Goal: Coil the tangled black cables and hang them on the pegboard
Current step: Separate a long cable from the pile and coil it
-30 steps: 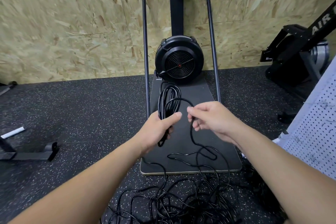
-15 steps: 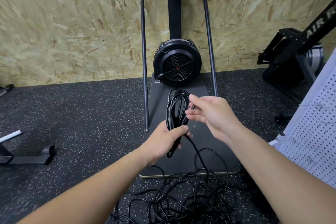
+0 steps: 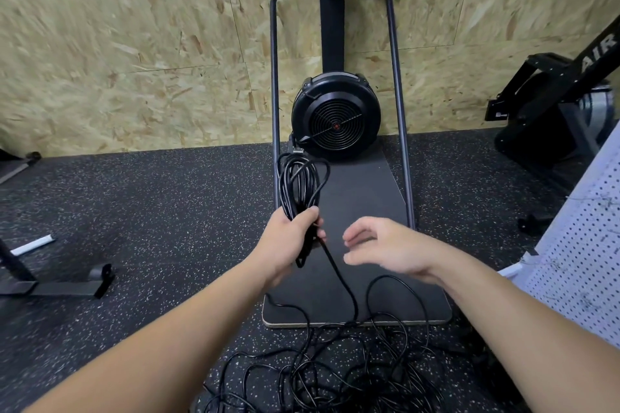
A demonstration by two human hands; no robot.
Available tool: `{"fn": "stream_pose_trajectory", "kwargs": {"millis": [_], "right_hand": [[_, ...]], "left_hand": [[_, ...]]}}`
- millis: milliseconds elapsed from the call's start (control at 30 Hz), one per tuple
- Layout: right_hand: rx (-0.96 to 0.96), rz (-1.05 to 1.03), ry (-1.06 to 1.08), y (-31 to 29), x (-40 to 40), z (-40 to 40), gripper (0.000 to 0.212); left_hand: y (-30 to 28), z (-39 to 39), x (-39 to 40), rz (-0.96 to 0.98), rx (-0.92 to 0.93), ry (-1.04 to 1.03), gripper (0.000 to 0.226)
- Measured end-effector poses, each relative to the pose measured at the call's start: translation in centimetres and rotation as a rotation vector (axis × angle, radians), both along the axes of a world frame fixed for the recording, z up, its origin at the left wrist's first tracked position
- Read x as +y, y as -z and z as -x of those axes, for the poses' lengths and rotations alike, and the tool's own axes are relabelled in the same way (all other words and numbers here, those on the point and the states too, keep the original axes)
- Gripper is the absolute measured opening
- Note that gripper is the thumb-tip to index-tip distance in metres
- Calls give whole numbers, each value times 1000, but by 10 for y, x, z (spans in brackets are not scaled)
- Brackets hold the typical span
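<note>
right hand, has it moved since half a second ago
Yes. The right hand has let go of the cable coil and dropped down and right, away from the fan housing.

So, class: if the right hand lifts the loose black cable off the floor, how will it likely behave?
Probably floppy: the loose cable sprawls in slack loops. Likely to snag, since strands cross. Seemingly light: the left hand alone holds the coil.

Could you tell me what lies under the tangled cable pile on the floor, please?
Under the cable pile shows speckled black floor; its far loops overlap the machine's platform edge. The floor directly beneath dense strands is covered.
</note>
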State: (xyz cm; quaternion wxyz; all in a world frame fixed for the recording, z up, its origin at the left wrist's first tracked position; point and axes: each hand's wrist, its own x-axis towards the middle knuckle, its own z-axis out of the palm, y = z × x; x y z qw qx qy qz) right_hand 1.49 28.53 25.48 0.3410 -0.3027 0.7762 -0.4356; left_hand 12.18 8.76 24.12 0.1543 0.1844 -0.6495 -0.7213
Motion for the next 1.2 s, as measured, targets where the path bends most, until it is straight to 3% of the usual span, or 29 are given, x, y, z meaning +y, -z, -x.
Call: {"fn": "stream_pose_trajectory", "kwargs": {"millis": [133, 267, 333, 433, 533, 700, 867, 967, 1000, 1067, 1133, 1200], "right_hand": [[12, -220, -215, 19, -2, -13, 45], [91, -305, -415, 14, -4, -16, 23], [164, -279, -413, 1, -2, -13, 14], [205, -188, -361, -22, 4, -12, 15], [258, -28, -250, -39, 7, -12, 16], [157, 275, -35, -40, 1, -15, 13], [222, 272, 279, -27, -5, -5, 24], [-49, 300, 355, -23, -10, -2, 26], [-172, 368, 330, -25, -11, -3, 26], [-368, 538, 298, -29, -10, -4, 28], [-331, 541, 292, -26, -8, -3, 38], [-15, 267, 277, -15, -4, -2, 41]], "left_hand": [[0, 3, -1, -229, 82, 31, 8], [-4, 4, -8, -219, 91, -2, 6], [-4, 5, -15, -266, 97, -46, 17], [-1, 6, -32, -394, 39, -121, 27], [3, 9, -46, -510, -23, -100, 5], [-5, 4, -21, -264, -97, 42, 35], [2, -4, 7, -119, -250, 306, 77], [3, -8, 19, -58, -239, 432, 46], [3, -8, 21, -28, -220, 439, 30], [3, -5, 20, -38, -197, 379, 20], [4, -2, 14, -123, -180, 289, 21], [2, -1, 10, -221, -150, 245, 22]]}}
